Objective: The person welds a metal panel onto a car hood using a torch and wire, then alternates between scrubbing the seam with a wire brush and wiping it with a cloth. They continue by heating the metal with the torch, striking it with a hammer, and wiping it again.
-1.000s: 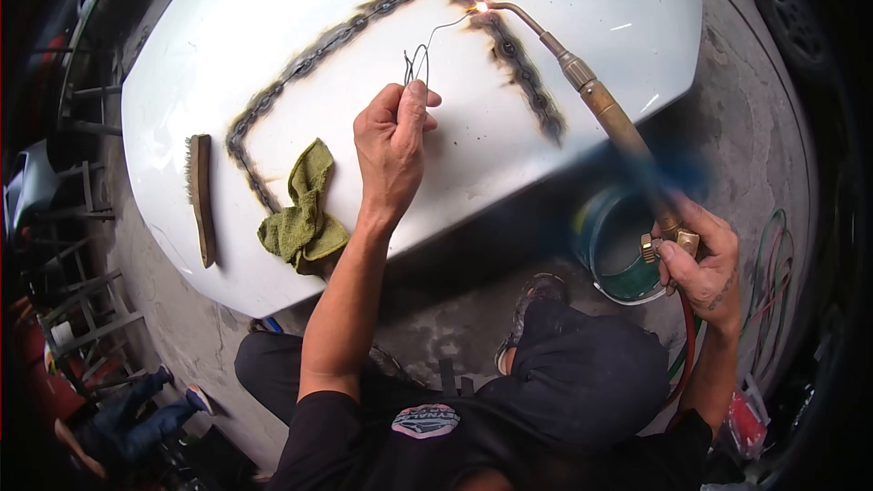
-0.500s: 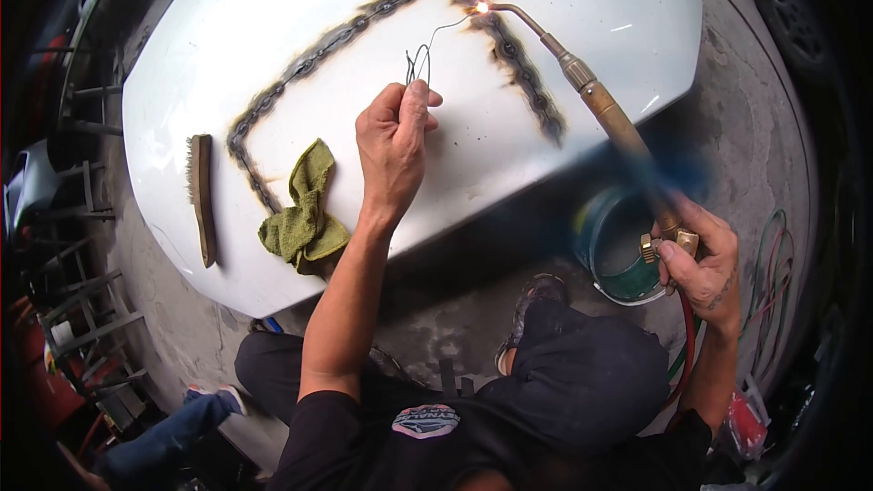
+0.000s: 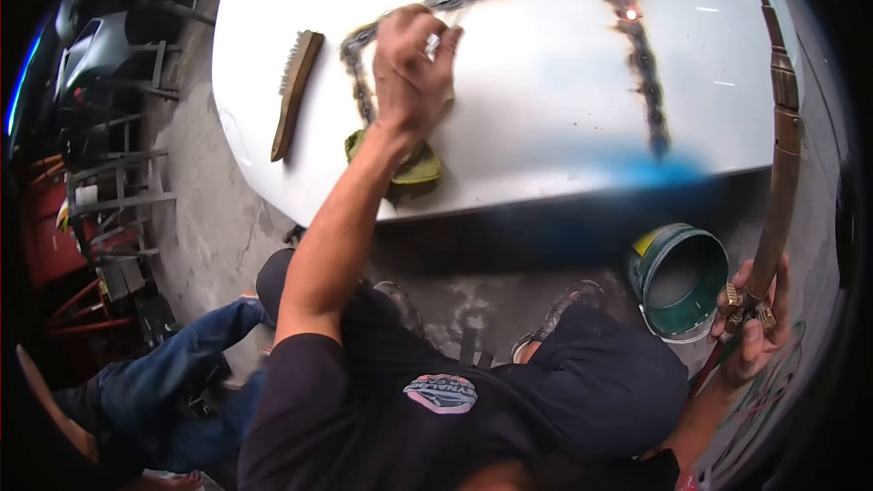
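Note:
My right hand (image 3: 753, 323) grips the valve end of a brass gas welding torch (image 3: 784, 155), whose neck points up out of view along the right edge. My left hand (image 3: 414, 73), blurred, is closed above the left part of the white car panel (image 3: 536, 64). Faint streaks at its fingertips look like the thin wire. Below that hand lies a folded green cloth (image 3: 414, 173). A dark, scorched weld seam (image 3: 646, 73) runs around the panel, with a small glowing spot (image 3: 631, 15) near its upper right corner.
Left on the panel lies a wooden wire brush (image 3: 296, 95). Below its front edge a green bucket (image 3: 682, 282) lies tilted on the floor. Hoses (image 3: 764, 427) trail at lower right. Another person's jeans-clad leg (image 3: 173, 382) is at lower left, near metal stands (image 3: 118, 186).
The torch has swung away from the seam to the right, leaving a glowing spot. My left hand has moved left across the panel, over the cloth. The view has shifted; the other person's legs are closer.

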A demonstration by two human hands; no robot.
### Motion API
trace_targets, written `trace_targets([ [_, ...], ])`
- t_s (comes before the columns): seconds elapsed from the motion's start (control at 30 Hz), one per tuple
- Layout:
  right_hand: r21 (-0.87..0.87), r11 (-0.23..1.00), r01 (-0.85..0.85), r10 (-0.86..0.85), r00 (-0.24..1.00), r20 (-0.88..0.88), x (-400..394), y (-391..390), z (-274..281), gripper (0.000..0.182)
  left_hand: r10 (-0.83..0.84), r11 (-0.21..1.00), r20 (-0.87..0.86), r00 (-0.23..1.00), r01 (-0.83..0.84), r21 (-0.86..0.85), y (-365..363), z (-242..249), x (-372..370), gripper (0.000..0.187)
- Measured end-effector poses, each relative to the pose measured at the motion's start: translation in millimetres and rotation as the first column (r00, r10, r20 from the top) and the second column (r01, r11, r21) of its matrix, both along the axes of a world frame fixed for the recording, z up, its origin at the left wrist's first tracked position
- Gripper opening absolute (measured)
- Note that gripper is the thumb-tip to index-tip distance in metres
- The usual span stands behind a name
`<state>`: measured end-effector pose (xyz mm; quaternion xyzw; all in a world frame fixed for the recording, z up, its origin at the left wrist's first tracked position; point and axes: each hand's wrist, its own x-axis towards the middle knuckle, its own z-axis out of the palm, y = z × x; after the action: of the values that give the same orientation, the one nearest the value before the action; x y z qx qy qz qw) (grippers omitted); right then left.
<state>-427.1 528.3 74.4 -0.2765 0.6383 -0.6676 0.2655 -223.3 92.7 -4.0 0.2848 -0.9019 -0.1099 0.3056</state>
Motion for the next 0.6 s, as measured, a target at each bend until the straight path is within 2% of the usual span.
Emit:
trace_targets([
  [0.03, 0.026, 1.000, -0.009, 0.009, 1.000, -0.006, 2.5, 0.2, -0.7, 0.083, 0.039, 0.999, 0.000, 0.999, -0.039, 0.026, -18.6, 0.3, 10.9, 0.019],
  [0.1, 0.021, 0.999, -0.041, 0.041, 0.999, -0.002, 4.8, -3.0, -7.3, 0.081, 0.193, 0.971, 0.115, 0.974, -0.206, 0.122, -48.1, -6.0, 33.9, 0.026],
  [0.17, 0.014, 0.998, -0.062, 0.062, 0.998, -0.006, 7.2, -5.8, -9.3, 0.081, 0.240, 0.947, 0.217, 0.946, -0.277, 0.164, -65.4, -9.3, 58.4, 0.034],
  [0.2, 0.015, 0.998, -0.066, 0.066, 0.998, 0.001, 7.7, -7.5, -10.1, 0.081, 0.192, 0.977, 0.242, 0.951, -0.210, 0.049, -70.9, -16.2, 74.9, 0.046],
  [0.23, 0.002, 0.998, -0.065, 0.065, 0.998, -0.005, 7.9, -8.9, -10.8, 0.081, 0.191, 0.977, 0.247, 0.950, -0.209, 0.049, -64.0, -10.4, 83.1, 0.046],
  [0.3, -0.023, 0.999, -0.045, 0.045, 0.999, -0.021, 8.2, -11.0, -11.6, 0.082, 0.101, 0.987, 0.260, 0.960, -0.064, -0.148, -29.0, 2.7, 106.4, 0.058],
  [0.37, -0.016, 0.999, -0.028, 0.028, 1.000, -0.002, 8.1, -13.5, -11.9, 0.081, -0.136, 0.988, 0.403, 0.905, 0.155, -0.014, 23.3, 15.7, 133.3, 0.062],
  [0.43, -0.038, 0.998, -0.042, 0.043, 0.999, 0.033, 2.2, -18.6, -7.7, 0.077, -0.265, 0.960, 0.578, 0.771, 0.265, 0.087, 57.4, 15.3, 147.6, 0.072],
  [0.5, -0.083, 0.997, 0.002, 0.001, 0.999, 0.032, -0.2, -24.3, -10.0, 0.074, -0.215, 0.972, 0.618, 0.756, 0.226, 0.062, 53.8, -2.0, 151.9, 0.077],
  [0.57, -0.092, 0.996, 0.008, -0.005, 0.999, 0.033, -5.2, -21.6, -9.2, 0.074, -0.193, 0.981, 0.515, 0.835, 0.182, 0.072, 47.5, -11.7, 138.5, 0.081],
  [0.6, -0.099, 0.995, -0.013, 0.018, 0.998, 0.054, -7.1, -20.0, -10.5, 0.073, -0.184, 0.981, 0.490, 0.852, 0.188, 0.041, 46.1, -11.5, 127.8, 0.076],
])
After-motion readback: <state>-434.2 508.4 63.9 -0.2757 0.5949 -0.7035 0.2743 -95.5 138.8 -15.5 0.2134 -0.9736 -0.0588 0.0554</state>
